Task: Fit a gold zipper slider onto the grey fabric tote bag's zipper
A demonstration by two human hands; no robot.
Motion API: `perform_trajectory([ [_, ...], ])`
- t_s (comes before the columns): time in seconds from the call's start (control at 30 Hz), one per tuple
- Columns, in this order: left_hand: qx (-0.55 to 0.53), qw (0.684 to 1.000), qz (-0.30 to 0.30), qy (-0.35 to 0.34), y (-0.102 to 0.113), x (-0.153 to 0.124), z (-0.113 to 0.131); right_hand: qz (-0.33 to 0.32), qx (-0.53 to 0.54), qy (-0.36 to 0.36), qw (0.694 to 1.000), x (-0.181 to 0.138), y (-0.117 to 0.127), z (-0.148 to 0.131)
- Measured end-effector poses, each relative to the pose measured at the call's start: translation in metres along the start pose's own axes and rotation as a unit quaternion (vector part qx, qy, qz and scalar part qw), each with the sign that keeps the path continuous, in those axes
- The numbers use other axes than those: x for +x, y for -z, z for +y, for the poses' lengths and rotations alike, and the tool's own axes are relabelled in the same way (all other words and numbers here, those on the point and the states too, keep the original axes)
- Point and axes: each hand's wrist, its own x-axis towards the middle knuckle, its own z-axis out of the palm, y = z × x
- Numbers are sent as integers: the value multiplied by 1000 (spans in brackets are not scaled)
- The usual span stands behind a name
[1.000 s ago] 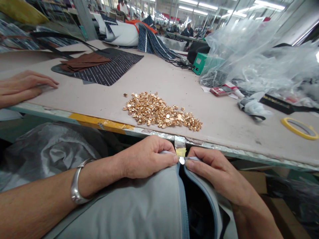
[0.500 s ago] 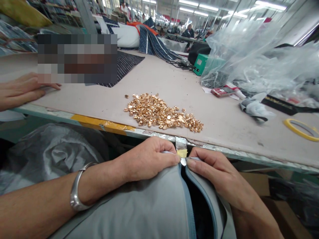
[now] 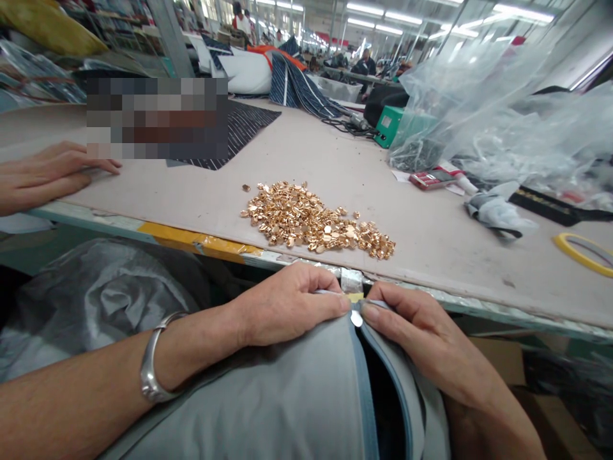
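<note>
Tension across the grey fabric [image 3: 278, 390] is best kept equal, I judge, so both zip edges [image 3: 360, 374] lie level at the silver tab [image 3: 356, 318]. My left hand [image 3: 287, 306] pinches the grey fabric left of that tab, thumb pressed against curled fingers. Between my hands sits the silver tab, with gold-coloured pieces [image 3: 306, 217] beyond on the tabletop [image 3: 454, 249]. My right hand [image 3: 424, 329] pinches the opposite side, thumb against bent forefinger.

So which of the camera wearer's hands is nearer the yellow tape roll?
Right. The right hand pinches the grey fabric, nearer the camera and left of the yellow tape roll; the left hand pinches it farther left, farther from the roll.
</note>
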Motion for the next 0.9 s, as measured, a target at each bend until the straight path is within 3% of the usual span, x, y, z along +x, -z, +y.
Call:
perform_trajectory([
  [0.17, 24, 1000, -15, 10, 6, -2, 2, 6, -8, -12, 1000, -1, 2, 3],
  [0.4, -64, 993, -46, 82, 11, -5, 5, -1, -25, -15, 1000, 0, 7, 5],
  [0.53, -94, 992, -16, 80, 5, -6, 6, 17, -25, -15, 999, -2, 6, 0],
  [0.9, -41, 997, 49, 51, 3, -1, 20, 105, -104, 21, 989, 0, 6, -12],
])
